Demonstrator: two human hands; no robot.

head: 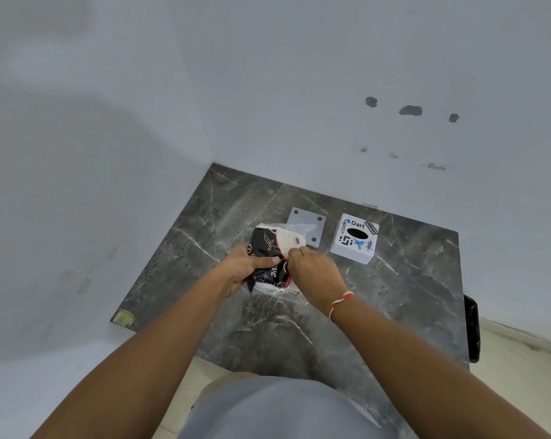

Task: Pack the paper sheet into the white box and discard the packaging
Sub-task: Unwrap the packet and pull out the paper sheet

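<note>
A plastic packet (272,242), printed black and cream with red trim, lies on the dark marble tabletop (394,296). My left hand (244,269) grips its left side, thumb pressed on the black part. My right hand (315,274) pinches the packet's right edge near the red trim. The paper inside the packet is mostly hidden. The white box (354,239), with stickers and a dark oval slot on top, stands on the table to the right of the packet, apart from both hands.
A flat white square plate (307,224) with corner holes lies behind the packet, left of the box. White walls close the table's back and left sides. A black bag (472,327) hangs at the table's right edge.
</note>
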